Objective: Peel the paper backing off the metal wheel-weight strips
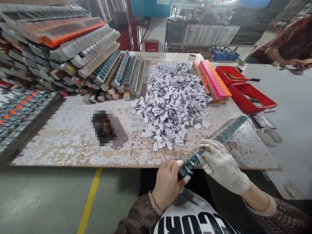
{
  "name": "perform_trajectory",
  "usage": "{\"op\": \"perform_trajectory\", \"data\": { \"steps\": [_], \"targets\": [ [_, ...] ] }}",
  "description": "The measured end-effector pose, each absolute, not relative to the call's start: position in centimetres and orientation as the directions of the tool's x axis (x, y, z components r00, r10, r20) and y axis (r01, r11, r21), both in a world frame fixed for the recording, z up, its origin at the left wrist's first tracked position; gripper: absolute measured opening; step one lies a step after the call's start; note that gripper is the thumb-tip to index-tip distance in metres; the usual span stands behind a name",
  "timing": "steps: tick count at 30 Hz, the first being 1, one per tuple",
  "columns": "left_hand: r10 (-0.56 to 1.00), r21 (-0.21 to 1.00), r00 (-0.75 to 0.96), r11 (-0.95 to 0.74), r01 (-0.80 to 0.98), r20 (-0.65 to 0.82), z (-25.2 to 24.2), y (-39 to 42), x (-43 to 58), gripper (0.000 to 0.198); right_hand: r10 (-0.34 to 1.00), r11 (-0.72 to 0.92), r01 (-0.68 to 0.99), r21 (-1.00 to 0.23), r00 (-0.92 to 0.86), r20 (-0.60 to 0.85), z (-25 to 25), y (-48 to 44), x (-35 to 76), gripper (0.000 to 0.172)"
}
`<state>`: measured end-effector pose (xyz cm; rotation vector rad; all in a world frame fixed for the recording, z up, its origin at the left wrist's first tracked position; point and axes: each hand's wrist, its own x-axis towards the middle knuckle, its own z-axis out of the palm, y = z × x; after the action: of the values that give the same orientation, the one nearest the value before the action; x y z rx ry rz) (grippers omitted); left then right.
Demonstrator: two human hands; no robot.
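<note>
My left hand, with white covers on its fingertips, grips the near end of a long, narrow teal-stained bar. Several small pointed pale pieces stick out from the bar near that hand. My right hand, in a white knitted glove, is closed at the bar further along; its fingertips are beside one pointed piece, and what they pinch is hidden. The bar slants up to the right, its far end over the table. Beyond my hands lies a large heap of small white flat pieces.
Stacked long bars fill the table's left and back. Pink and orange bars lie right of the heap. Red trays and a tape roll are on the right. A blurred-out object stands left. Another person's hands show far right.
</note>
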<state>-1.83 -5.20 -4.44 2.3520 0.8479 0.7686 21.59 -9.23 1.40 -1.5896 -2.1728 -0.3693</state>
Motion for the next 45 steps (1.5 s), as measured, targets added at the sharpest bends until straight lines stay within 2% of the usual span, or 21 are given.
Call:
{"op": "perform_trajectory", "data": {
  "steps": [6, 13, 18, 22, 24, 26, 28, 30, 32, 36, 42, 45],
  "targets": [
    [0.698, 0.634, 0.623, -0.668, 0.390, 0.352, -4.7, -5.3, -1.8, 0.040, 0.876, 0.321, 0.946, -0.052, -0.275, 0.397, 2.0, -9.0, 21.2, 0.007],
    [0.670, 0.577, 0.617, -0.716, 0.393, 0.412, -5.0, -4.9, -1.6, 0.028, 0.921, 0.300, 0.953, -0.037, -0.279, 0.273, 1.2, -7.9, 21.4, 0.013],
    [0.670, 0.617, 0.627, -0.701, 0.357, 0.399, -4.8, -4.7, -2.0, 0.036, 0.897, 0.358, 0.920, -0.158, -0.292, 0.332, 0.3, -8.0, 22.0, 0.009],
    [0.630, 0.676, 0.679, -0.688, 0.263, 0.377, -3.7, -2.8, -3.4, 0.039, 0.877, 0.400, 0.874, -0.275, -0.279, 0.390, -0.2, -8.2, 20.8, 0.014],
    [0.642, 0.625, 0.671, -0.707, 0.330, 0.371, -3.0, -1.1, -3.9, 0.031, 0.869, 0.429, 0.847, -0.315, -0.292, 0.399, -0.3, -8.1, 20.1, 0.013],
    [0.652, 0.513, 0.677, -0.733, 0.447, 0.342, -2.1, 0.7, -3.8, 0.024, 0.862, 0.446, 0.827, -0.343, -0.294, 0.414, -0.5, -8.1, 19.6, 0.011],
    [0.645, 0.376, 0.710, -0.755, 0.537, 0.283, -1.3, 2.2, -3.2, 0.027, 0.860, 0.450, 0.812, -0.372, -0.282, 0.425, -0.5, -8.2, 19.6, 0.012],
    [0.629, 0.267, 0.746, -0.774, 0.575, 0.219, -0.7, 3.1, -2.2, 0.028, 0.865, 0.444, 0.799, -0.406, -0.265, 0.426, -0.5, -8.5, 20.0, 0.015],
    [0.621, 0.231, 0.762, -0.781, 0.580, 0.184, -0.4, 3.4, -1.3, 0.021, 0.870, 0.428, 0.802, -0.417, -0.239, 0.432, -0.3, -9.1, 20.7, 0.014],
    [0.643, 0.339, 0.743, -0.752, 0.566, 0.185, -0.8, 3.5, -0.7, 0.004, 0.856, 0.394, 0.844, -0.365, -0.192, 0.480, -0.1, -10.0, 21.9, 0.009],
    [0.768, 0.535, 0.594, -0.615, 0.579, 0.240, -1.9, 4.4, -2.1, 0.023, 0.811, 0.396, 0.862, -0.316, -0.167, 0.561, -0.1, -9.4, 22.4, 0.009],
    [0.841, 0.658, 0.472, -0.515, 0.550, 0.264, -1.9, 4.1, -2.3, 0.024, 0.809, 0.346, 0.896, -0.279, -0.135, 0.572, 0.1, -8.3, 21.6, 0.008]
  ]
}}
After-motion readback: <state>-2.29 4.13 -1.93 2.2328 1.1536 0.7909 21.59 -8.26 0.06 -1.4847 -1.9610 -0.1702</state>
